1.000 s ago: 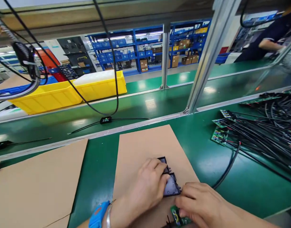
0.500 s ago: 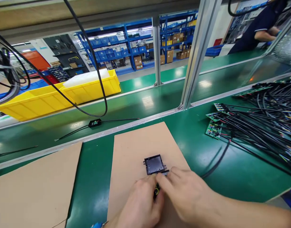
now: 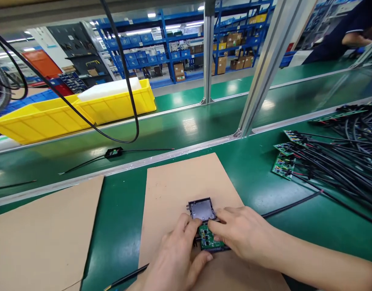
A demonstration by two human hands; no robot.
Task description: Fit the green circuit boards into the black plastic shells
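A small black plastic case lies unfolded on a cardboard sheet (image 3: 174, 188). Its shallow half (image 3: 202, 209) faces up, away from me. In the nearer half sits a green circuit board (image 3: 208, 239), partly covered by my fingers. My left hand (image 3: 178, 252) grips the left side of the case, its thumb at the near edge and its fingers by the seam. My right hand (image 3: 242, 232) has its fingertips on the board's right side. A black cable (image 3: 290, 205) runs out to the right, and another cable end (image 3: 127, 277) shows left under my left wrist.
Circuit boards with black cables (image 3: 340, 157) are piled at right. Another cardboard sheet (image 3: 43, 226) lies left. Beyond the metal rail, a cabled black module (image 3: 113, 152) rests near yellow bins (image 3: 113, 107). A metal post (image 3: 261, 72) rises ahead; a black cable (image 3: 125, 68) dangles. A person works far right.
The board, earlier hidden between my hands, now lies in the nearer case half. My hands have spread apart around it. The cable at right has straightened, and a cable end now shows at left.
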